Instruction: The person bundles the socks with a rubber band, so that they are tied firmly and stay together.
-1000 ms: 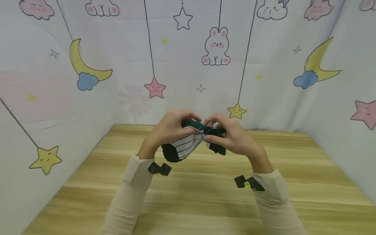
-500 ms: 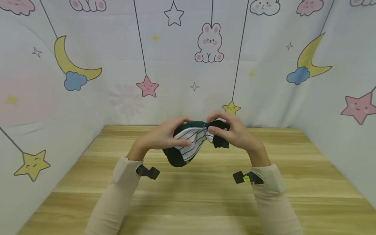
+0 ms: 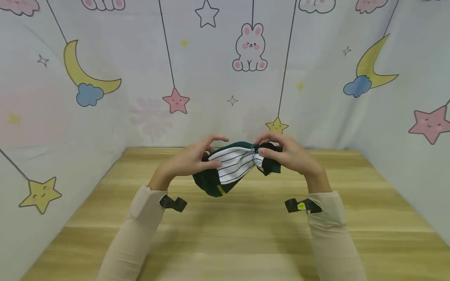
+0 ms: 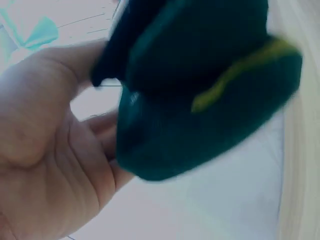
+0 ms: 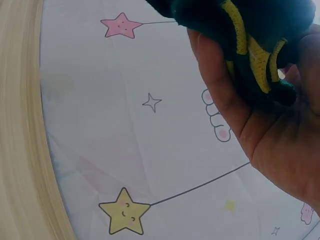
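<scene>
A soft cloth bundle (image 3: 233,164), dark green and black with a white, black-striped panel and a yellow stripe, is held above the table. A thin blue band (image 3: 254,152) cinches it near its right end. My left hand (image 3: 188,159) holds the wider left end, thumb on the striped side, index finger raised off the cloth. With thumb and fingers, my right hand (image 3: 290,154) pinches the gathered end beside the band. Dark green cloth (image 4: 200,100) with one yellow stripe fills much of the left wrist view. In the right wrist view, green cloth (image 5: 245,45) carries several yellow markings.
Below the hands lies a wood-grain table (image 3: 225,234). A white curtain (image 3: 207,66) printed with stars, moons and a rabbit stands behind the table and along both sides. Small black wrist cameras (image 3: 174,203) sit at both cuffs.
Both hands were close together at the band; the left hand has slid left along the bundle and its index finger has lifted. More of the striped panel shows. The right hand keeps its grip.
</scene>
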